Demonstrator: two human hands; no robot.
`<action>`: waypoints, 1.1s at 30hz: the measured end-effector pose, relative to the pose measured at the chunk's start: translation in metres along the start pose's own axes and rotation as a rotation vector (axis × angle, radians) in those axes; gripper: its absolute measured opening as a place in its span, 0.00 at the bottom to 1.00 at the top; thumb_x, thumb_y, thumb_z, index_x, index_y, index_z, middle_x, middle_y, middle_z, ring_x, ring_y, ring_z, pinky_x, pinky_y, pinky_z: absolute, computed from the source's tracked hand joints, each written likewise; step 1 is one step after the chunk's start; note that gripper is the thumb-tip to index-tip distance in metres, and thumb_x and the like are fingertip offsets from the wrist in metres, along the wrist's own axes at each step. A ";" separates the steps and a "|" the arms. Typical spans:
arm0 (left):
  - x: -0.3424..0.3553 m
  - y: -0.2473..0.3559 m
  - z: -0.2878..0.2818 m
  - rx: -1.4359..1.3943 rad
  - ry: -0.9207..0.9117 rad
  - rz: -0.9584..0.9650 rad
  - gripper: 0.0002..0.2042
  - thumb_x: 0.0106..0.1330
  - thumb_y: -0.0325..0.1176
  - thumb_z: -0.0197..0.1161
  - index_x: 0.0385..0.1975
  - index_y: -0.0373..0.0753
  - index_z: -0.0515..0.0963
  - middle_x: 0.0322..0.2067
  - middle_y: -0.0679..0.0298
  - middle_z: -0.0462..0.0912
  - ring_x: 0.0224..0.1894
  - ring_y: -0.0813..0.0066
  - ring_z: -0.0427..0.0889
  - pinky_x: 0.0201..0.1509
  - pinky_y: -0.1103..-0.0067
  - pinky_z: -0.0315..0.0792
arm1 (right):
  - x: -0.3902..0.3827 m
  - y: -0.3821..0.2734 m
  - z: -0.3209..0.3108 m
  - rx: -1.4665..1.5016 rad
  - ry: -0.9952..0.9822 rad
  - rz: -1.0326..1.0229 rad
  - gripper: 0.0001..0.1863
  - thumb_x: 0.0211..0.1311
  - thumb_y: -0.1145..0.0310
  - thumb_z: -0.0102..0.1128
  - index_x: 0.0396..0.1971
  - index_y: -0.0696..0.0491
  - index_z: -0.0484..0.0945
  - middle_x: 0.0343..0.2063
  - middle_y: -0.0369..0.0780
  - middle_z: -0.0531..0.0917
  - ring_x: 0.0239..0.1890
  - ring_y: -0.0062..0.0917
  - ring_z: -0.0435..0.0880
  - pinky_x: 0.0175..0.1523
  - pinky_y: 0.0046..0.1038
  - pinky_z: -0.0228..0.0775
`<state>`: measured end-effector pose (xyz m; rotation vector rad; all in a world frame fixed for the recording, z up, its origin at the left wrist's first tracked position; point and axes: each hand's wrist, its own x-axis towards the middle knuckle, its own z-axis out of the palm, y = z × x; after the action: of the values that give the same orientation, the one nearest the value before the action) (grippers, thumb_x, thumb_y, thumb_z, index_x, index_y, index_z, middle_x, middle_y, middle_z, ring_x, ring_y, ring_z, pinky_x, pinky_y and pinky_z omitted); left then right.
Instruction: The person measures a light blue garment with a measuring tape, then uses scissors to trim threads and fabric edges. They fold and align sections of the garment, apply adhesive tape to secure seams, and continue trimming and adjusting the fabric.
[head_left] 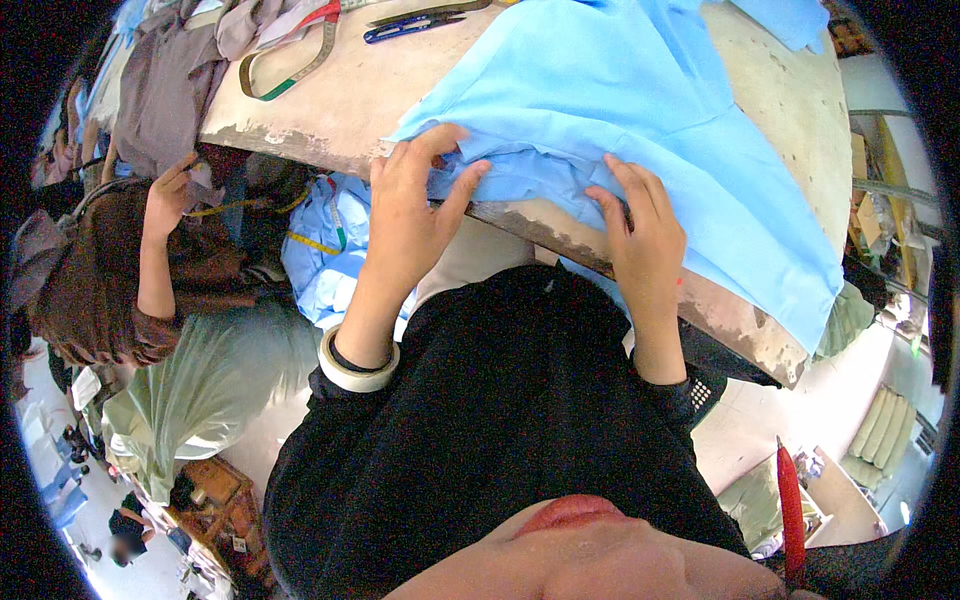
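Light blue fabric [700, 200] spreads over the worn table edge, with a rumpled, folded band along its near side. My left hand [410, 215] touches that band at its left end, thumb and curved fingers apart; a pale roll like tape circles that wrist. My right hand [645, 240] rests on the band further right, fingers bent and apart from the thumb. Below the table edge, left of my left hand, hangs a bunched blue-and-white cloth [315, 270] with tape measures among its folds.
The table [280, 120] holds a looped tape measure [285, 85], blue-handled snips [400, 28] and grey garments [165, 90]. At left, a co-worker in brown [110, 270] raises a hand [170, 200] near the grey cloth. Shelving stands at right; a wooden crate [215, 500] lies lower left.
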<state>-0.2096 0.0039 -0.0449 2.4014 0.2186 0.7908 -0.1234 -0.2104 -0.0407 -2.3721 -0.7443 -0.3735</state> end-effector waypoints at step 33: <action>0.035 0.041 0.048 -0.194 -0.195 0.289 0.08 0.55 0.28 0.68 0.36 0.43 0.81 0.37 0.65 0.81 0.43 0.63 0.77 0.47 0.69 0.68 | 0.014 0.005 -0.005 0.093 -0.110 0.063 0.07 0.60 0.74 0.59 0.38 0.54 0.81 0.37 0.41 0.83 0.36 0.35 0.84 0.39 0.31 0.76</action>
<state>-0.1537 -0.0413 -0.0349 2.3319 -0.2775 0.6614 -0.1097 -0.2108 -0.0333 -2.3364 -0.7190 -0.1790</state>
